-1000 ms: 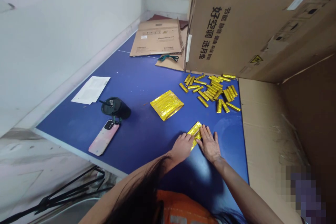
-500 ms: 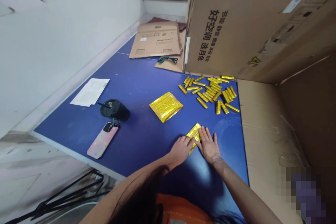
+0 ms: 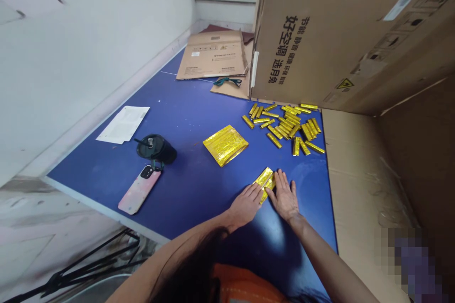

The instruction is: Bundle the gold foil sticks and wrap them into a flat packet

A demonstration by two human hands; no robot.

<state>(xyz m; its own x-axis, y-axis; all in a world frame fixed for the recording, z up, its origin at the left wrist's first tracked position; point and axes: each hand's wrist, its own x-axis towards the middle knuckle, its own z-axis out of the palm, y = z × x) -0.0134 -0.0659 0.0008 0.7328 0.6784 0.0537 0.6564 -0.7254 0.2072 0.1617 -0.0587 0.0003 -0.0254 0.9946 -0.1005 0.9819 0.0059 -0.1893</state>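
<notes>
A piece of folded gold foil paper [image 3: 264,178] lies on the blue table, a crease running along its length. My left hand [image 3: 245,204] rests on its left side, fingers stretched out and pressing it flat. At its right edge lies my right hand [image 3: 286,200], palm down with the fingers extended and the thumb apart, touching the paper. Beyond both hands is a flat stack of gold foil sheets [image 3: 225,145]. Small folded gold strips [image 3: 289,122] are scattered in a loose heap at the back right.
A black lidded cup with a straw [image 3: 156,148] and a pink phone [image 3: 140,189] stand at the left. White paper [image 3: 122,124] lies behind them. Flattened cardboard [image 3: 212,57] and a green cord [image 3: 227,81] are at the back. A tall cardboard box [image 3: 320,33] borders the right.
My left hand has slid slightly over the foil paper, and my right hand has shifted a little to the right along its edge. The stack and strips stay in place.
</notes>
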